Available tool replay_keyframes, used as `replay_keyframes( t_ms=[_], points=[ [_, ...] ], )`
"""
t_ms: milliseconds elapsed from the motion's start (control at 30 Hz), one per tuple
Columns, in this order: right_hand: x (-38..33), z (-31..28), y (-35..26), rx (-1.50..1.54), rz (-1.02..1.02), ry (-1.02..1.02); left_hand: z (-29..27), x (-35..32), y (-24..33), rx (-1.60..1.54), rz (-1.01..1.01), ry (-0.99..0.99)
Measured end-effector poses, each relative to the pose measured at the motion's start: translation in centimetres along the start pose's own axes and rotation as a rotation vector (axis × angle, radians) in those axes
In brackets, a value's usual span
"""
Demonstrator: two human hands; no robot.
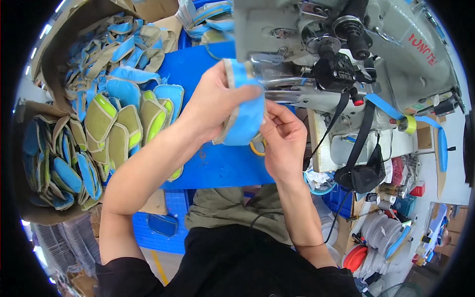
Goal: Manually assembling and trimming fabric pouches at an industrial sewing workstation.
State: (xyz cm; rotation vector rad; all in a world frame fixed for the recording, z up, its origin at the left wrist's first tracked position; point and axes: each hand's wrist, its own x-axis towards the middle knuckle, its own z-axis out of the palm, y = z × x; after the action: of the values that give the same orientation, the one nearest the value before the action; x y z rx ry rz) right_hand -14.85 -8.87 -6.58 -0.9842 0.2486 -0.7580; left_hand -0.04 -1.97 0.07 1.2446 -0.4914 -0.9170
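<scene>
Grey sewing machine at upper right. Blue tabletop below. Tan-edged blue fabric piece held above tabletop, near machine. Left hand clasps it, thumb across front; right hand pinches its right edge.

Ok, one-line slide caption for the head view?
Left hand holds a blue fabric piece, right hand at its edge, above a blue tabletop beside a sewing machine.

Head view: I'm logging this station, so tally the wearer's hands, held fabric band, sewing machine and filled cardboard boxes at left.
Left hand, right hand: 2
Blue fabric band: 1
Sewing machine: 1
Upper cardboard box, lower cardboard box: 2
Total: 6
</scene>
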Motion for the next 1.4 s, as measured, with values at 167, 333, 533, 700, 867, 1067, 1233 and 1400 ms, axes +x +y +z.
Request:
replay_keyframes(
  t_ms=[167, 333, 533, 700, 867, 1067, 1233, 1400],
  points=[
    [0.5, 0.3, -0.3, -0.044, 0.032, 0.008, 0.2, -0.3, 0.6, 0.042, 0.009, 0.013],
    [0.6, 0.3, -1.5, -0.036, 0.017, 0.017, 0.0, -2.0, 0.9, 0.029, -0.055, -0.005],
    [0.5, -0.6, -2.0, -0.32, -0.099, 0.056, -0.5, -3.7, -1.3, 0.03, -0.061, -0.1],
    [0.1, -1.2, -1.2, -0.476, -0.17, 0.059, 0.1, -3.6, -0.4, -0.063, -0.122, -0.041],
    [0.1, -1.1, -1.0, -0.506, -0.144, 0.074, -0.3, -3.6, -0.3, -0.12, -0.256, 0.013],
    [-0.1, -0.8, -0.9, -0.545, -0.185, 0.063, -0.2, -4.1, -0.7, -0.019, -0.125, -0.044],
    [1.1, -0.5, -1.4, -0.588, -0.205, 0.059, -0.1, -2.9, 0.1, 0.094, -0.081, -0.065],
    [1.4, -0.7, -1.2, -0.659, -0.302, 0.072, -0.7, -1.9, -0.1, 0.194, 0.04, -0.068]
  ],
)
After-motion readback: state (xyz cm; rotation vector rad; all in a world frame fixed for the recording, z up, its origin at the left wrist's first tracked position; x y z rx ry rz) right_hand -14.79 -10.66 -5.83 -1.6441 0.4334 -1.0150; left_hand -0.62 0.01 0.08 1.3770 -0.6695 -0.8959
